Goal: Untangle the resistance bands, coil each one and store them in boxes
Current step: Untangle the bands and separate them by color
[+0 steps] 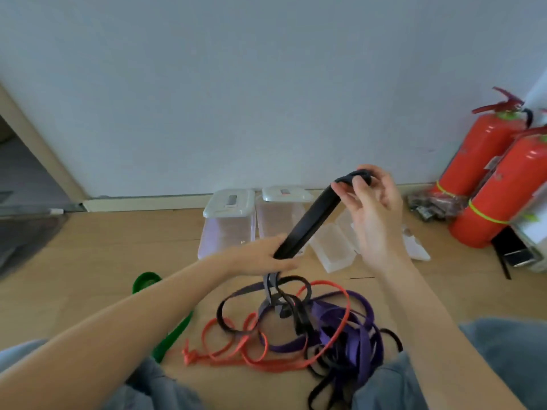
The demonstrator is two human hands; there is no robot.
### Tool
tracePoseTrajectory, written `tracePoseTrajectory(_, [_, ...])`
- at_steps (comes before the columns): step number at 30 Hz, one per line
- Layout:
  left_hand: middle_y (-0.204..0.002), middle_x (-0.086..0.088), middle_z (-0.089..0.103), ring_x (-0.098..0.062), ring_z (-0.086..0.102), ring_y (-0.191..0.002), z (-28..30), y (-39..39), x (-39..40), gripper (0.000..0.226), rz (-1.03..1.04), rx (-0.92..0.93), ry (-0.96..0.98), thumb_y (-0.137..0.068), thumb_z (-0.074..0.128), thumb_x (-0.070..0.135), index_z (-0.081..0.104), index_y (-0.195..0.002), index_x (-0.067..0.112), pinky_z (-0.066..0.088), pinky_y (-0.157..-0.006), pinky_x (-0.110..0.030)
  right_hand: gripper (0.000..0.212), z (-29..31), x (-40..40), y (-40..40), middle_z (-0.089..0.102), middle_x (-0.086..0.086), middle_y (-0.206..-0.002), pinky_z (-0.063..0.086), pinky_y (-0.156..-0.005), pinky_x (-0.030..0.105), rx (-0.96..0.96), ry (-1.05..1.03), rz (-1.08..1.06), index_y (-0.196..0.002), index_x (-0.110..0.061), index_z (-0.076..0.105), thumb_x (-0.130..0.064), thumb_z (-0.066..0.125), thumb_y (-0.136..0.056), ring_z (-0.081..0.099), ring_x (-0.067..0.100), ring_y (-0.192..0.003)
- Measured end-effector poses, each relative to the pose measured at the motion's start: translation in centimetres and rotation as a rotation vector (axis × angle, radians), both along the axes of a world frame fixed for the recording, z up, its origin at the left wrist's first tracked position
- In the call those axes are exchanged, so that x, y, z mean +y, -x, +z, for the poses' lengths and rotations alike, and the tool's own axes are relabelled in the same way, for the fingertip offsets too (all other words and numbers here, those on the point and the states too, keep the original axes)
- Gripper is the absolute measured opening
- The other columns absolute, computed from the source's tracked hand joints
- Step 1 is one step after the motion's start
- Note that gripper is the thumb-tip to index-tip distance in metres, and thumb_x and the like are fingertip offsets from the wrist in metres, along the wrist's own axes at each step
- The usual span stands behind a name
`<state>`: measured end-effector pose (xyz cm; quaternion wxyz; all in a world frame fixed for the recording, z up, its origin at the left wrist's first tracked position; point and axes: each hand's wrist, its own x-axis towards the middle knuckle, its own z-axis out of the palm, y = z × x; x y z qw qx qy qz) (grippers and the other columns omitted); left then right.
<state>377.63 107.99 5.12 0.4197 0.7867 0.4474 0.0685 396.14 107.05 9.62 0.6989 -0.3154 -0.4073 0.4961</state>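
Your left hand [266,258] and right hand [373,208] each clamp the black band [310,220] above the tangle [310,327].

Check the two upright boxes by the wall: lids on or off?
On. Both upright boxes carry white lids.

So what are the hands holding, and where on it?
Both hold the wide black band: the right hand pinches its raised top end, the left hand grips it lower down, above the tangle.
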Motion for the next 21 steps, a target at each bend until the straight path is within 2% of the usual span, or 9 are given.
tracePoseTrajectory(3, [-0.075, 0.014, 0.047, -0.003, 0.047, -0.067, -0.9, 1.1, -1.0, 0.015, 0.048, 0.066, -0.087, -0.093, 0.053, 0.034, 0.046, -0.1, 0.022, 0.038, -0.062, -0.008, 0.014, -2.4, -0.3, -1.9, 0.052, 0.006, -0.097, 0.055, -0.076, 0.022, -0.317, 0.072, -0.114, -0.101, -0.011, 0.051, 0.0, 0.046, -0.095, 0.067, 0.014, -0.082])
tracePoseTrajectory(6, [-0.067, 0.006, 0.049, 0.001, 0.047, -0.052, 2.4, 2.8, -0.4, 0.011, 0.263, -0.127, -0.153, -0.092, 0.052, 0.034, 0.049, -0.088, 0.024, 0.042, -0.051, -0.014, 0.017, -4.3, -0.2, -3.0, 0.057, 0.01, -0.105, 0.053, -0.078, 0.03, -0.9, 0.415, 0.011, -0.11, -0.013, 0.05, -0.013, 0.054, -0.093, 0.062, 0.024, -0.092])
tracePoseTrajectory(8, [-0.066, 0.01, 0.047, 0.006, 0.045, -0.047, 4.6, 3.6, -0.2, 0.012, 0.219, -0.102, -0.251, -0.091, 0.054, 0.031, 0.047, -0.081, 0.031, 0.037, -0.047, -0.007, 0.054, -4.5, -0.5, -3.1, 0.051, 0.012, -0.128, 0.044, -0.098, 0.041, -1.327, 0.508, 0.213, -0.129, -0.013, 0.044, -0.031, 0.067, -0.084, 0.051, 0.028, -0.116])
tracePoseTrajectory(9, [-0.067, 0.011, 0.046, 0.009, 0.046, -0.049, 5.2, 3.4, -0.4, 0.017, 0.115, 0.019, -0.28, -0.09, 0.056, 0.031, 0.045, -0.079, 0.034, 0.037, -0.05, -0.006, 0.076, -4.4, -0.7, -2.7, 0.041, 0.006, -0.139, 0.036, -0.106, 0.04, -1.382, 0.428, 0.31, -0.138, -0.018, 0.035, -0.039, 0.073, -0.076, 0.04, 0.023, -0.128])
tracePoseTrajectory(11, [-0.068, 0.011, 0.045, 0.008, 0.044, -0.052, 5.1, 2.6, -0.8, 0.02, -0.044, 0.18, -0.235, -0.086, 0.063, 0.028, 0.044, -0.078, 0.029, 0.036, -0.054, -0.007, 0.094, -3.7, -1.9, -0.1, 0.032, -0.009, -0.143, 0.027, -0.109, 0.033, -1.229, 0.294, 0.56, -0.143, -0.033, 0.024, -0.044, 0.079, -0.067, 0.029, 0.009, -0.132])
tracePoseTrajectory(13, [-0.068, 0.009, 0.046, 0.001, 0.042, -0.054, 4.3, 2.1, -0.8, 0.017, -0.063, 0.166, -0.182, -0.08, 0.067, 0.02, 0.05, -0.081, 0.021, 0.035, -0.053, -0.009, 0.064, -4.0, -2.6, 2.0, 0.055, -0.006, -0.126, 0.036, -0.107, 0.037, -1.114, 0.213, 0.682, -0.13, -0.027, 0.046, -0.034, 0.076, -0.074, 0.049, 0.009, -0.119])
tracePoseTrajectory(15, [-0.068, 0.008, 0.046, -0.005, 0.041, -0.059, 3.3, 2.4, -0.9, 0.016, -0.006, 0.146, -0.208, -0.076, 0.066, 0.014, 0.053, -0.085, 0.013, 0.035, -0.054, -0.012, 0.021, -4.2, -2.9, 2.7, 0.067, -0.003, -0.086, 0.048, -0.096, 0.042, -0.999, 0.207, 0.65, -0.105, -0.013, 0.063, -0.021, 0.065, -0.086, 0.064, 0.013, -0.088])
tracePoseTrajectory(17, [-0.074, 0.004, 0.052, -0.01, 0.049, -0.067, 0.9, 3.0, -1.3, 0.014, 0.099, 0.081, -0.191, -0.076, 0.064, 0.011, 0.054, -0.086, 0.013, 0.038, -0.062, -0.016, 0.015, -3.8, -2.7, 2.4, 0.062, -0.008, -0.068, 0.053, -0.087, 0.037, -0.78, 0.247, 0.649, -0.101, -0.008, 0.064, -0.018, 0.058, -0.09, 0.063, 0.01, -0.071])
tracePoseTrajectory(21, [-0.087, -0.004, 0.061, -0.021, 0.059, -0.083, -6.3, 2.2, -4.3, 0.015, 0.15, -0.009, 0.079, -0.078, 0.064, 0.016, 0.057, -0.089, 0.011, 0.048, -0.082, -0.039, 0.017, -2.9, -2.0, 1.1, 0.059, -0.006, -0.064, 0.053, -0.074, 0.024, -0.236, 0.15, 0.501, -0.089, -0.017, 0.071, -0.028, 0.068, -0.076, 0.06, 0.009, -0.065])
